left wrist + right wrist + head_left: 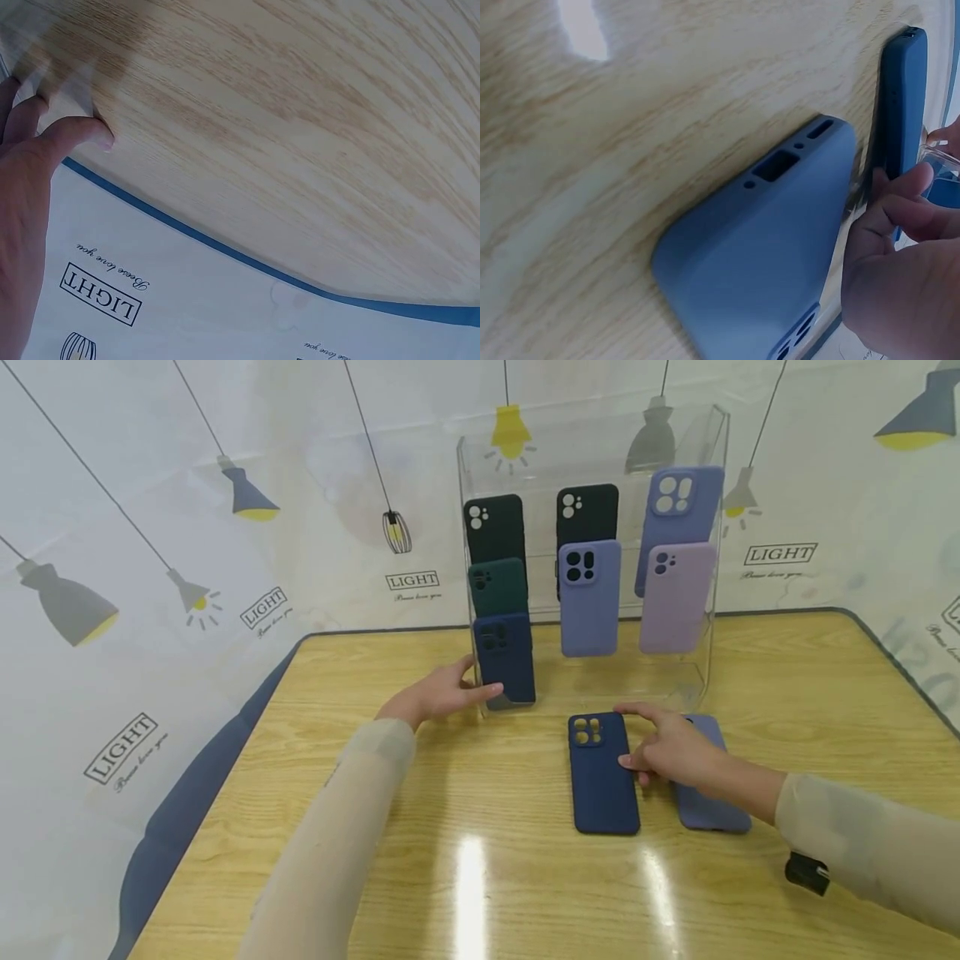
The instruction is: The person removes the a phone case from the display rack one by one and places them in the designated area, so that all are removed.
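Observation:
A clear acrylic display stand stands at the back of the table with phone cases in its pockets. At its lower left side, my left hand grips the edge, thumb across the front by a navy case. In the left wrist view this hand has bent fingers. My right hand holds the right edge of another navy phone case lying on the table, index finger at its top corner. Below that hand lies a blue-lavender phone case, partly hidden by it in the head view.
The stand also holds black cases, a dark green case, lavender-blue cases and a pink-lilac case. A small black item shows beneath the right sleeve. Lamp-printed cloth surrounds the wooden table.

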Demonstrator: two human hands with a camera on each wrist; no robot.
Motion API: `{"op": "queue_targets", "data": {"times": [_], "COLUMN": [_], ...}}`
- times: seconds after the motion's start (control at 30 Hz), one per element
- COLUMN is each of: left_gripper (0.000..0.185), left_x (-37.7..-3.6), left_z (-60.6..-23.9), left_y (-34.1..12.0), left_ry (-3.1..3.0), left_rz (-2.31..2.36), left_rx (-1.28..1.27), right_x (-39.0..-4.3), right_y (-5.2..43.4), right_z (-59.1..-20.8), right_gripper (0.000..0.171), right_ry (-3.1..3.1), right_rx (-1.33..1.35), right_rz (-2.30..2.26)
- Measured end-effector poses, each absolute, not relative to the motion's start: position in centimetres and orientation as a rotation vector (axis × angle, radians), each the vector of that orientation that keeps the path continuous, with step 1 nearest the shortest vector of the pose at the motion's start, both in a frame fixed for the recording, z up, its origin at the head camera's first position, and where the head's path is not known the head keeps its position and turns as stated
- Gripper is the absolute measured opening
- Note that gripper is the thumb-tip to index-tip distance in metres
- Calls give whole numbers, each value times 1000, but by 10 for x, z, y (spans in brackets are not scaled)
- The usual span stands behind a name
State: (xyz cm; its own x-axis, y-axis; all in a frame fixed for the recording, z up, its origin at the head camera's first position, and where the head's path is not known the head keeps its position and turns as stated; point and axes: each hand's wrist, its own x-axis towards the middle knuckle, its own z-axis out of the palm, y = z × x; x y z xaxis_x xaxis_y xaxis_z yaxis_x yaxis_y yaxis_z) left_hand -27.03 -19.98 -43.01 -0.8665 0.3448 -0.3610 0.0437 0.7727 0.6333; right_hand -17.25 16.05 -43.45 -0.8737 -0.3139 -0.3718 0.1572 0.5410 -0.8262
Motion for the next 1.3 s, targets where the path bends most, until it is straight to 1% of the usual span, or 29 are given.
{"op": "queue_targets", "data": {"times": [0.37, 0.8, 1.03, 1.3], "left_gripper": [111, 110, 109, 110], "left_x": [-270, -270, -269, -268], "left_z": [-427, -428, -427, -427], "left_y": [-199, -200, -198, -199], "left_ry": [2498, 2500, 2501, 2498], "left_rz": [873, 870, 864, 876], "left_rx": [276, 266, 279, 265], "right_x": [-177, -181, -182, -192], "right_y": [158, 158, 160, 163], "right_z": [-435, -434, -429, -417], "right_gripper": [85, 71, 71, 56], "right_ry": [2317, 2317, 2297, 2292], "right_rx": [-148, -116, -92, -165], "right_rz": [-1281, -1223, -1255, -1297]}}
